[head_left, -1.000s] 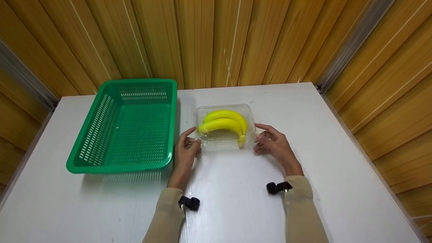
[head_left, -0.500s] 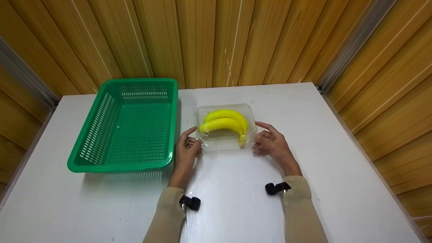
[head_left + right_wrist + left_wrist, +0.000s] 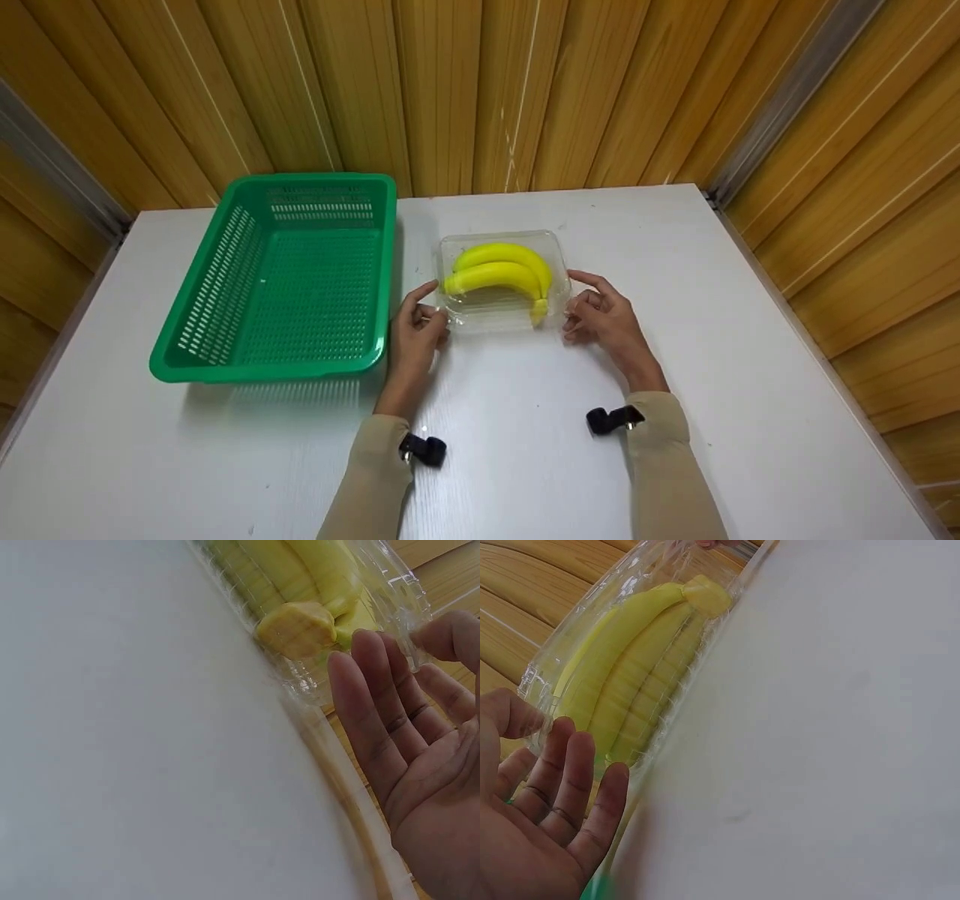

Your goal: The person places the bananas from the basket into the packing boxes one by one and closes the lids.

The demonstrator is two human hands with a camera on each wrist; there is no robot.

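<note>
A clear plastic box (image 3: 491, 315) lies near the middle of the white table, with yellow bananas (image 3: 501, 276) inside it. The bananas' joined stem end (image 3: 296, 630) lies toward the box's near right corner. At the box's left side, my left hand (image 3: 414, 337) pinches the rim between thumb and fingers; its other fingers (image 3: 604, 802) reach along the near wall in the left wrist view. My right hand (image 3: 611, 322) pinches the rim on the opposite side, thumb against a finger in the right wrist view. Whether a lid is fastened, I cannot tell.
A green plastic basket (image 3: 270, 373) with slotted walls stands on the left of the table (image 3: 757, 360), close to my left hand. Wood-patterned panels (image 3: 439, 97) rise behind the table and at both sides.
My right forearm has drifted very slightly left. Both hands keep their places on the box, and the box and bananas stay where they were.
</note>
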